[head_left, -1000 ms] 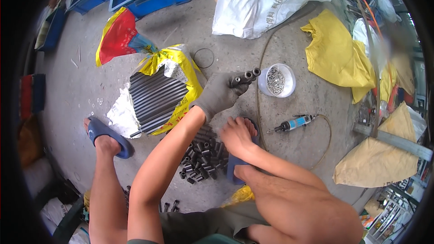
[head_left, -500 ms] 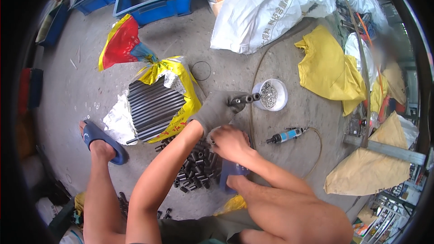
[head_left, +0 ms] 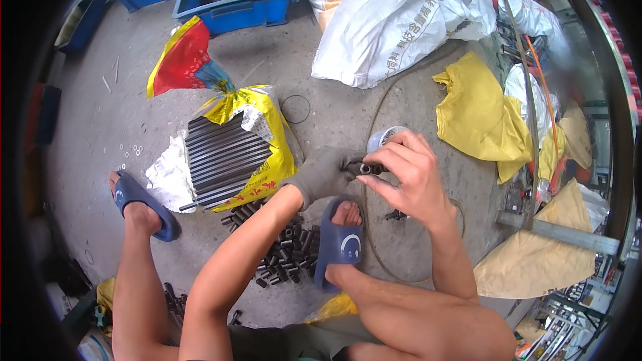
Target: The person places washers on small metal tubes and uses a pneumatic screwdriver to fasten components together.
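My left hand [head_left: 324, 172], in a grey glove, is closed around dark short tubes [head_left: 372, 169], their open ends pointing right. The thumb and fingertips of my bare right hand [head_left: 409, 172] grip at those ends, from above and below. Whether a smaller part is between the fingertips cannot be made out. Below my left forearm a heap of short black tubes [head_left: 289, 254] lies on the floor. Just behind my right fingers stands a white tub [head_left: 378, 139], mostly covered by the hand; its contents are hardly visible.
A torn yellow bag [head_left: 284, 154] with long dark rods [head_left: 224, 150] lies left of my hands. Blue crates [head_left: 234, 17] and a white sack [head_left: 394, 23] are at the back. A yellow sack [head_left: 478, 113] lies right. An air tool [head_left: 396, 215] with hose is partly behind my right forearm.
My right hand has risen from beside the heap, below my left hand, to the tube ends on the right. It now covers much of the tub and air tool. My left hand keeps its hold.
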Demonstrator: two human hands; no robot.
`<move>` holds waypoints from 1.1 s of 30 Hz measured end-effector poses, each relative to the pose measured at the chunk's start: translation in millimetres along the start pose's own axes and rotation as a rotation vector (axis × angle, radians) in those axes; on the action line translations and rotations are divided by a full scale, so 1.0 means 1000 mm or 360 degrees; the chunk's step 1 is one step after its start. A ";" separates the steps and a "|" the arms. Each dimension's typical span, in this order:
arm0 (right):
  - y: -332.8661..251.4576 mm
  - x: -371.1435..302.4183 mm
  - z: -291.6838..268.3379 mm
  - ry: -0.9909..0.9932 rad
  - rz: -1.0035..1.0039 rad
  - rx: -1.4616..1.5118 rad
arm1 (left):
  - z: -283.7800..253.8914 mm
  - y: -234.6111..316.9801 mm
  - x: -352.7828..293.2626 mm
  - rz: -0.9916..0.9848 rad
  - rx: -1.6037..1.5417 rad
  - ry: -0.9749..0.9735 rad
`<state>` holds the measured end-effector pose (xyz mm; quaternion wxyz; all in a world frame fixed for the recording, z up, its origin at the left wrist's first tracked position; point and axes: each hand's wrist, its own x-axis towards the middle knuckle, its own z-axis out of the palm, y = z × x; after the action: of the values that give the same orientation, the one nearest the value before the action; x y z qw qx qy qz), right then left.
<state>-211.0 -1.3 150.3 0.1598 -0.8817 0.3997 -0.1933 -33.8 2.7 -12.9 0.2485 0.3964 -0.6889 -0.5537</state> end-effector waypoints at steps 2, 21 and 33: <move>0.000 -0.001 -0.002 -0.0008 0.0030 -0.0058 | 0.001 0.001 0.002 0.0046 -0.0006 0.0006; 0.013 0.000 0.006 0.0031 0.0019 0.0176 | -0.010 0.004 -0.001 0.0013 -0.0078 0.0014; 0.002 -0.005 0.063 0.0125 0.0152 0.0088 | -0.012 0.030 -0.013 0.0210 -0.0597 0.0377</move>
<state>-185.7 8.9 93.7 0.1772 -0.8485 0.4418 -0.2309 -25.6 8.6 20.2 0.4326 0.3595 -0.5644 -0.6042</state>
